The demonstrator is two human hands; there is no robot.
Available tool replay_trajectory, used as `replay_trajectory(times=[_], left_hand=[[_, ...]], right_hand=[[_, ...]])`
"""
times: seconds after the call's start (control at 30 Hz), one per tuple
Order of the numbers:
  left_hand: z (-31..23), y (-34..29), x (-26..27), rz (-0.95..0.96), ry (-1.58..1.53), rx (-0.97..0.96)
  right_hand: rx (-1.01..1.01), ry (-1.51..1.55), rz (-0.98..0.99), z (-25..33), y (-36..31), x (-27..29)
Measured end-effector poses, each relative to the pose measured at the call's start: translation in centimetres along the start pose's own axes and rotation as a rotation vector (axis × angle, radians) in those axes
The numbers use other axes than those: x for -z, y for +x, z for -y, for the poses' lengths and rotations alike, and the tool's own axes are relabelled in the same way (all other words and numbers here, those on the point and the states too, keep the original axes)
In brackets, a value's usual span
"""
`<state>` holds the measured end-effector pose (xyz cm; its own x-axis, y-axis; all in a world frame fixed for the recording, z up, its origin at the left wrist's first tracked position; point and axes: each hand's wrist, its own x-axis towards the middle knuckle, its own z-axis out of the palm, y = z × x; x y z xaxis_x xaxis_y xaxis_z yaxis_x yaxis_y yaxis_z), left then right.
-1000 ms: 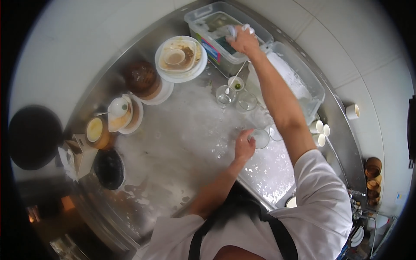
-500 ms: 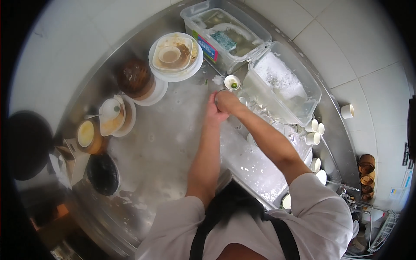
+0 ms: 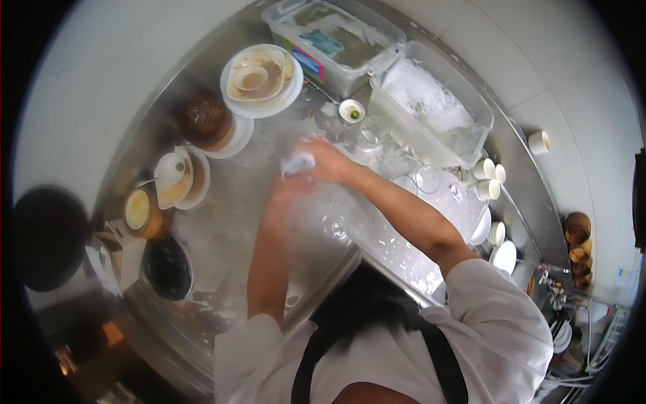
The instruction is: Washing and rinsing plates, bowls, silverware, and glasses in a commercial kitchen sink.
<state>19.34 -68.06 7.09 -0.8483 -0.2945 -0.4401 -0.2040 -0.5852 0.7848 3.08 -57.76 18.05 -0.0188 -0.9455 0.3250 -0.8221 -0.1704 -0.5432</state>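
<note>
Both hands meet over the wet steel counter, blurred by motion. A small pale, shiny thing (image 3: pixel 297 163) sits between them, too smeared to name. My right hand (image 3: pixel 324 159) closes over it from the right, and my left hand (image 3: pixel 294 186) grips it from below. Beyond my right hand stands a small white bowl (image 3: pixel 347 116) with a green piece of fruit in it. Clear drinking glasses (image 3: pixel 428 179) stand in the suds right of my right hand, near its forearm.
Two clear plastic tubs stand at the back: one holds murky water and a teal scouring pad (image 3: pixel 321 42), the other white foam (image 3: pixel 420 94). Stacked dirty dishes (image 3: pixel 262 108), a brown pot (image 3: pixel 205 121) and a black bowl (image 3: pixel 167 268) line the left. White cups (image 3: pixel 488 190) stand right.
Both hands have moved left and slightly nearer, away from the small white bowl. The pale thing between them now shows. The whole view has shifted a little.
</note>
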Motion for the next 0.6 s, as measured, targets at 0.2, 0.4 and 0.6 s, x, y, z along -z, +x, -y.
replay_trajectory(times=[0.2, 0.4, 0.6], left_hand=[[5.6, 2.9, -4.5, -0.269, -0.051, -0.601], [2.6, -1.7, -14.0, -0.296, 0.486, -0.107], [3.5, 2.8, -14.8, -0.185, -0.283, 0.044]], right_hand=[[-1.138, 0.739, -0.893, 1.7, -4.0, -6.0], [-0.998, -0.459, -0.146, -2.5, -4.3, 8.4], [-0.821, -0.492, 0.377, -8.9, -2.8, 5.6]])
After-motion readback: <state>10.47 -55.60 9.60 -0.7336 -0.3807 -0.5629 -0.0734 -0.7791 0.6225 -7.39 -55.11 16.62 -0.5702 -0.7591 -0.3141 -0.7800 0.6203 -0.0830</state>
